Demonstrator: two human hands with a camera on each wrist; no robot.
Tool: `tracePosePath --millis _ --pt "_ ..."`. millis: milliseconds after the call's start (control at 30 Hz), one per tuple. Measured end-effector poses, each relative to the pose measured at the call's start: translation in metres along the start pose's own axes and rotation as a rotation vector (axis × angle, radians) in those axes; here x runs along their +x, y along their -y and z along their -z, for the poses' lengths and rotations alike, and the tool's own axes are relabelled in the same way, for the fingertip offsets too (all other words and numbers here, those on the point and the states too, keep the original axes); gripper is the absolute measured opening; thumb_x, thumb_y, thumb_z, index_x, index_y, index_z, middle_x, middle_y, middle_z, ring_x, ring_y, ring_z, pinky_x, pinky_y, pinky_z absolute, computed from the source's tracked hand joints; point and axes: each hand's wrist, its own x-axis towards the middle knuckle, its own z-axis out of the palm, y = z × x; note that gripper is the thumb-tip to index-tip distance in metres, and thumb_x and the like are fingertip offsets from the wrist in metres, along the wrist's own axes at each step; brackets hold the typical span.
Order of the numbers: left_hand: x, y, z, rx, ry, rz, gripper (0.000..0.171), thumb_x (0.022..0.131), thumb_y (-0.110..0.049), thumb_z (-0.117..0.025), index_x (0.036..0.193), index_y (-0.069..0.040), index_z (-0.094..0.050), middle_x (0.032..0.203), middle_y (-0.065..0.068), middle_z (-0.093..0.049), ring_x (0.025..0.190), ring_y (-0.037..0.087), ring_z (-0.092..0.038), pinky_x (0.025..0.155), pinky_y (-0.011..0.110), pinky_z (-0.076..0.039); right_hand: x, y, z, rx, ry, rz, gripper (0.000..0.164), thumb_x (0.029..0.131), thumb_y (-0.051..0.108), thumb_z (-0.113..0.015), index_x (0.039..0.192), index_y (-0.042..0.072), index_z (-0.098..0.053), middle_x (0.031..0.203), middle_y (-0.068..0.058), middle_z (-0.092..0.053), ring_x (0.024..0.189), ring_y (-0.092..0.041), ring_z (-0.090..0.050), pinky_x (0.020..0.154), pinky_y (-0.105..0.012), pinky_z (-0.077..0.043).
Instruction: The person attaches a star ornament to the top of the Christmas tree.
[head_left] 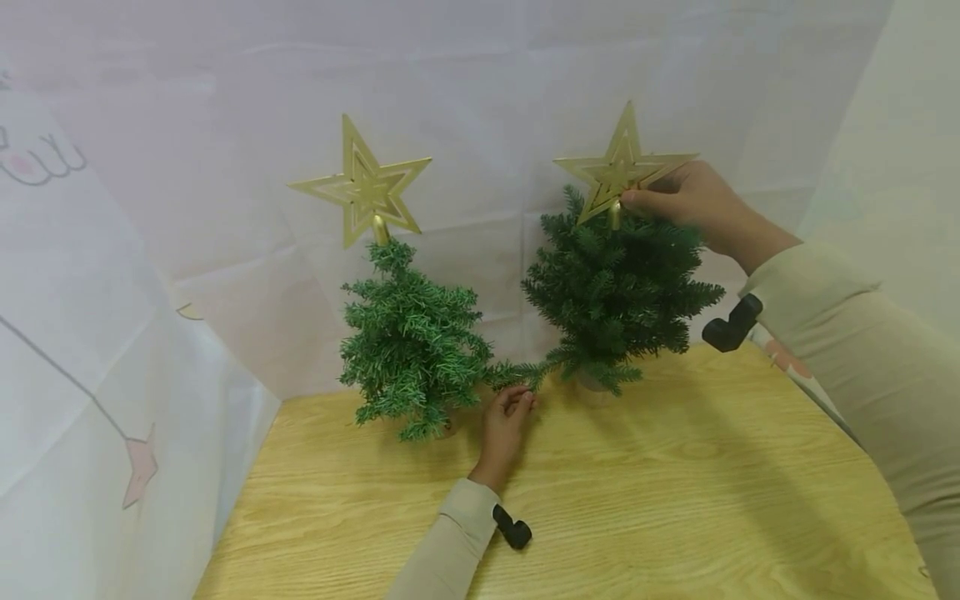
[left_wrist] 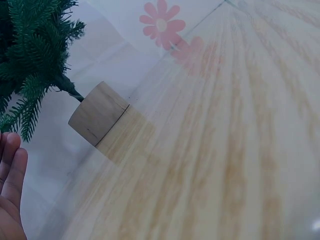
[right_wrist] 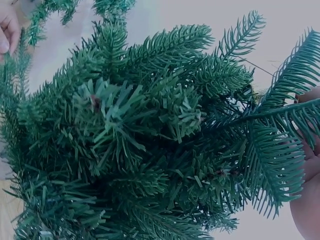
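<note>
My right hand (head_left: 686, 204) pinches the gold star topper (head_left: 618, 162) between thumb and fingers, at the top of the dark green right tree (head_left: 615, 283). The star's short gold socket stands over the tip branches. In the right wrist view, branches (right_wrist: 170, 100) partly hide my right hand (right_wrist: 310, 165). My left hand (head_left: 506, 429) is low between the trees, its fingertips right at a low side branch (head_left: 517, 375). The left wrist view shows these fingers (left_wrist: 12, 170) fairly straight beneath a branch tip. A lighter green left tree (head_left: 416, 342) carries a second gold star (head_left: 367, 187).
Both trees stand toward the back of a wood-grain table (head_left: 600, 500). The right tree has a round wooden base (left_wrist: 99, 114). A pale printed cloth (head_left: 480, 125) hangs close behind and along the left side. Black wrist mounts (head_left: 733, 323) sit on both sleeves.
</note>
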Motion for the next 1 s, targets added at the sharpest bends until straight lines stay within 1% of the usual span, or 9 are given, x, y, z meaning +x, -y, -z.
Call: tracePosePath --millis 233,367,467,500,600,700,767,867,1000 --pt "0.005 0.021 0.0 -0.001 -0.022 -0.019 0.027 0.099 -0.017 -0.059 0.121 -0.001 -0.061 0.114 0.031 -0.058 0.106 0.049 -0.057 0.093 0.051 -0.05 -0.001 0.0 0.002 -0.035 0.022 0.006 0.041 0.091 0.045 -0.067 0.113 0.011 -0.074 0.115 0.007 -0.066 0.095 -0.011 -0.054 0.065 -0.028 -0.042" --pt "0.005 0.022 0.001 0.0 -0.023 -0.022 0.029 0.099 -0.022 -0.06 0.12 -0.003 -0.062 0.113 0.03 -0.059 0.106 0.049 -0.057 0.093 0.05 -0.05 -0.003 0.001 0.001 -0.069 0.021 0.025 0.042 0.092 0.045 -0.066 0.106 0.007 -0.075 0.098 0.006 -0.067 0.076 -0.013 -0.05 0.058 -0.03 -0.039" --pt "0.003 0.012 0.002 -0.018 -0.007 -0.023 0.028 0.099 -0.019 -0.06 0.12 0.0 -0.062 0.113 0.032 -0.058 0.102 0.043 -0.061 0.094 0.053 -0.049 -0.004 0.002 0.0 -0.074 0.024 0.045 0.042 0.093 0.044 -0.065 0.102 0.004 -0.075 0.091 0.007 -0.067 0.071 -0.016 -0.046 0.057 -0.031 -0.039" --pt "0.002 0.008 0.002 -0.024 0.002 -0.023 0.028 0.099 -0.016 -0.059 0.12 0.002 -0.061 0.113 0.033 -0.058 0.102 0.042 -0.062 0.095 0.054 -0.048 -0.004 0.002 0.0 -0.075 0.027 0.053 0.042 0.093 0.043 -0.065 0.103 0.004 -0.075 0.091 0.007 -0.068 0.072 -0.016 -0.047 0.057 -0.03 -0.039" --pt "-0.002 -0.005 0.001 -0.035 0.019 -0.02 0.027 0.1 -0.01 -0.058 0.121 0.006 -0.06 0.113 0.035 -0.056 0.098 0.029 -0.065 0.096 0.057 -0.046 -0.004 0.002 -0.001 -0.086 0.036 0.061 0.042 0.093 0.043 -0.065 0.103 0.003 -0.075 0.097 0.007 -0.069 0.077 -0.016 -0.049 0.06 -0.03 -0.041" --pt "-0.003 -0.009 0.001 -0.028 0.021 -0.022 0.027 0.1 -0.009 -0.057 0.121 0.008 -0.059 0.113 0.036 -0.057 0.095 0.022 -0.066 0.095 0.058 -0.046 -0.004 0.001 -0.001 -0.107 0.041 0.06 0.044 0.093 0.045 -0.065 0.093 0.001 -0.074 0.08 0.002 -0.066 0.065 -0.016 -0.043 0.058 -0.031 -0.039" --pt "-0.003 -0.008 0.0 -0.019 0.015 -0.022 0.027 0.099 -0.009 -0.058 0.121 0.007 -0.059 0.112 0.034 -0.058 0.092 0.016 -0.066 0.095 0.057 -0.047 -0.004 0.0 0.0 -0.123 0.04 0.057 0.046 0.092 0.046 -0.065 0.086 0.001 -0.072 0.067 0.002 -0.058 0.059 -0.015 -0.037 0.055 -0.032 -0.037" --pt "-0.002 -0.007 0.0 -0.015 0.014 -0.019 0.027 0.099 -0.01 -0.058 0.121 0.006 -0.06 0.112 0.034 -0.058 0.096 0.025 -0.067 0.095 0.056 -0.047 -0.003 0.001 0.001 -0.124 0.039 0.06 0.046 0.092 0.045 -0.065 0.084 0.0 -0.072 0.061 0.002 -0.053 0.054 -0.014 -0.031 0.052 -0.032 -0.034" --pt "-0.001 -0.006 0.0 -0.03 0.017 -0.012 0.027 0.099 -0.01 -0.059 0.121 0.005 -0.06 0.113 0.035 -0.057 0.104 0.046 -0.06 0.096 0.056 -0.047 -0.002 0.002 0.001 -0.087 0.032 0.051 0.044 0.092 0.043 -0.067 0.099 0.0 -0.075 0.076 0.003 -0.064 0.057 -0.012 -0.037 0.054 -0.031 -0.035"
